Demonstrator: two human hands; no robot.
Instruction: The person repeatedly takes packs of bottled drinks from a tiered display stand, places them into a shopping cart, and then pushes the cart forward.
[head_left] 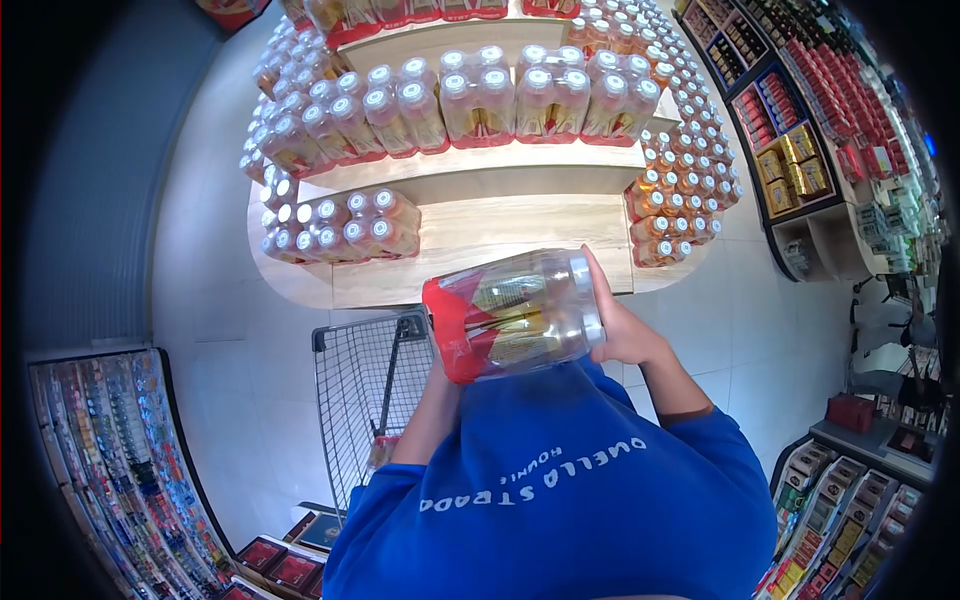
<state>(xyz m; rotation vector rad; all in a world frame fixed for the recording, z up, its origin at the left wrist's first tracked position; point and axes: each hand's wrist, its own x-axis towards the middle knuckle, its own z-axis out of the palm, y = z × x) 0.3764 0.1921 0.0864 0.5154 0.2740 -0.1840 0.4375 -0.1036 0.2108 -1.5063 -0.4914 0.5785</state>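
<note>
Bottle pack [515, 315] is hanging sideways in front of the chest, R hand [622, 328] gripping the cap end, some fingers hiding behind it. L hand's hiding behind the red base, so can't tell its grip. Imo keep supporting both ends, w/o squeezing the film. Cart [350, 385] is sitting below, sleeve [375, 515] partly blocking it. Farther off, display stand [530, 222] is getting cut off up top.

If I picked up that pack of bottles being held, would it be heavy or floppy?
The bottle pack would probably feel heavy, since it bundles several bottles, though how full they are is hard to tell. It should stay fairly stiff, because the wrap holds the bottles close together. Its shiny plastic might be slippery, so carry it carefully.
</note>
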